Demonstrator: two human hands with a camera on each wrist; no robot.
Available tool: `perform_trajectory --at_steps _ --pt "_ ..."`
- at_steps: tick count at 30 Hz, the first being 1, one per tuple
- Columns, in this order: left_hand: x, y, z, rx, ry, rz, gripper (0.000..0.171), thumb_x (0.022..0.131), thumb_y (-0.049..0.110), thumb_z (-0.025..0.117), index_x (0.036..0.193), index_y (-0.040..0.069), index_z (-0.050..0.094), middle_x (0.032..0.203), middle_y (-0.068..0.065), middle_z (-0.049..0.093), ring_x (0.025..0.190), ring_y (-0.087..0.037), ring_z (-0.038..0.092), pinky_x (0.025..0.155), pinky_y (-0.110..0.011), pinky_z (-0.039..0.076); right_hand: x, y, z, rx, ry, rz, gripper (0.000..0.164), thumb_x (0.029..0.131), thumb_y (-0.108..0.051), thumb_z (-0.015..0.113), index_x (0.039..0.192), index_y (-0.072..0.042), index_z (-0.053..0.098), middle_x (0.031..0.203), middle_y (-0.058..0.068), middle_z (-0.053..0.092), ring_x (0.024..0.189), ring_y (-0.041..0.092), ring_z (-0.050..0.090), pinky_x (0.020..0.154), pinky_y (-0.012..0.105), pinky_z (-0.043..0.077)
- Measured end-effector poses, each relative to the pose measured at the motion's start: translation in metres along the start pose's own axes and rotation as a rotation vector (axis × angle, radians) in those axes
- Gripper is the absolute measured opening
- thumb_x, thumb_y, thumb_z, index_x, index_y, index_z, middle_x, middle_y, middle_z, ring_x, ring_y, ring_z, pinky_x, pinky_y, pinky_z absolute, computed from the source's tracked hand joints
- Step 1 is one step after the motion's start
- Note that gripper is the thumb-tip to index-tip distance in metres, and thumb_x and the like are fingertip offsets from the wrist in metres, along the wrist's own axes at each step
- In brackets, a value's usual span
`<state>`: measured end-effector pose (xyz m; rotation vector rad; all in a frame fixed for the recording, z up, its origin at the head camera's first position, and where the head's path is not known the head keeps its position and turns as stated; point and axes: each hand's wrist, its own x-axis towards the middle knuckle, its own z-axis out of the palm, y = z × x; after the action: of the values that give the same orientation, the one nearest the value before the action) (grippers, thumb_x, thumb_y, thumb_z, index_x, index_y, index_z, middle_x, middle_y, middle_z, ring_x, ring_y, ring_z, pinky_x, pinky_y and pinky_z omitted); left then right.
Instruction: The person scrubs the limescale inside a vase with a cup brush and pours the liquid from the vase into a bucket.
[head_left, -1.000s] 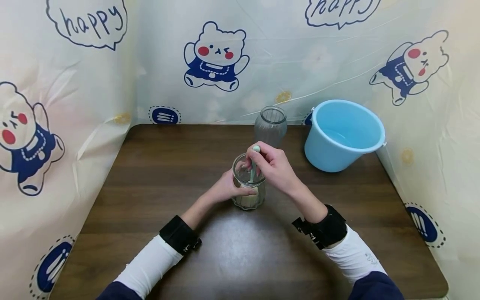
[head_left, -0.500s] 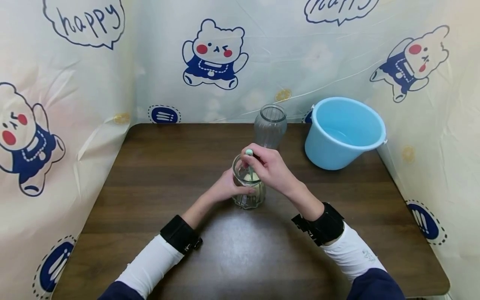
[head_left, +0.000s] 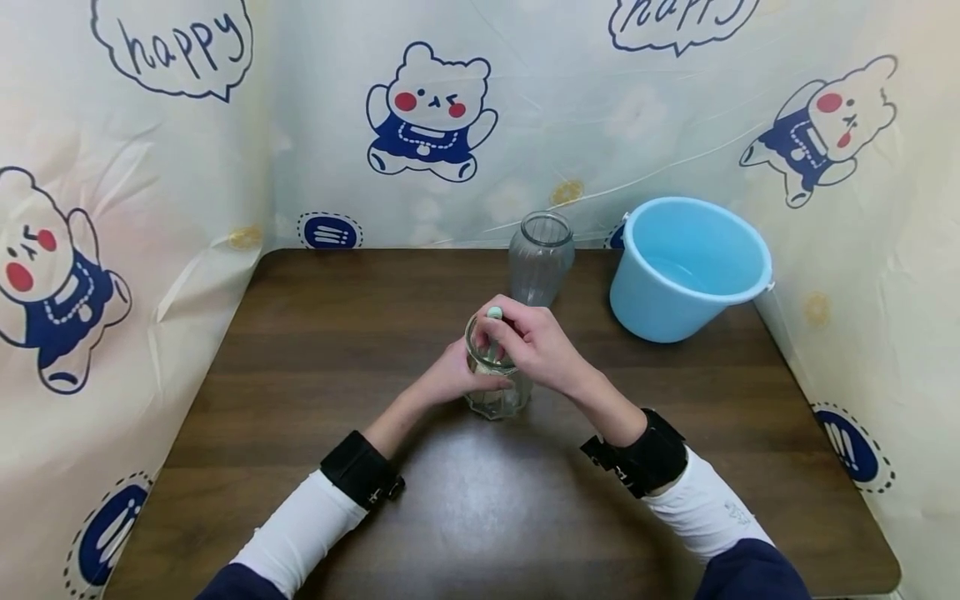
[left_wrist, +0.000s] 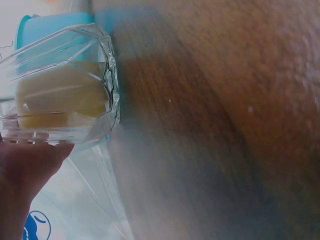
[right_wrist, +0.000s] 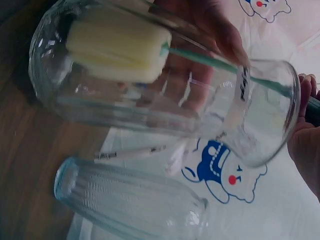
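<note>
While gripping a clear faceted glass jar (head_left: 497, 406) on a dark brown wooden table (head_left: 322, 333) with the bare left hand (head_left: 453, 375), curled about its side, pinches with the bare right hand (head_left: 536, 346), at the jar's mouth, the slim green handle (head_left: 494, 312) of a cream block-shaped sponge brush (right_wrist: 117, 50). Holds the sponge end inside the lower half of the jar, plain to see through the glass. Just behind the jar, a tall, clear, ribbed glass vase (head_left: 540, 262). Farther right, near the table's back corner, a light blue plastic bucket (head_left: 645, 300).
</note>
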<state>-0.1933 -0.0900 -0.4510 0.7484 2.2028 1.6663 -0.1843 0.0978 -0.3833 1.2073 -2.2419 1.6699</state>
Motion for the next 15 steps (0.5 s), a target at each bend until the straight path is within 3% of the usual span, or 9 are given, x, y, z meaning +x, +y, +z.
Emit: perform_trajectory --at_steps 8,15 --pt "0.011 -0.04 0.005 0.002 0.026 0.023 0.08 0.082 0.01 0.089 0.149 0.013 0.046 0.136 -0.009 0.065 0.122 -0.025 0.063 0.107 -0.044 0.048 -0.005 -0.001 -0.014 -0.046 0.013 0.075 0.008 0.106 -0.005 0.058 0.1 -0.007 0.062 0.087 0.004 0.064 0.068 0.022 0.055 0.061 0.031 0.05" --pt "0.012 -0.043 0.004 0.02 0.036 0.047 0.077 0.08 0.011 0.09 0.146 0.011 0.049 0.138 -0.011 0.063 0.125 -0.033 0.063 0.109 -0.051 0.046 -0.006 0.005 -0.024 -0.107 0.038 0.035 0.006 0.105 -0.003 0.059 0.101 -0.008 0.062 0.087 0.003 0.064 0.076 0.025 0.061 0.066 0.032 0.053"
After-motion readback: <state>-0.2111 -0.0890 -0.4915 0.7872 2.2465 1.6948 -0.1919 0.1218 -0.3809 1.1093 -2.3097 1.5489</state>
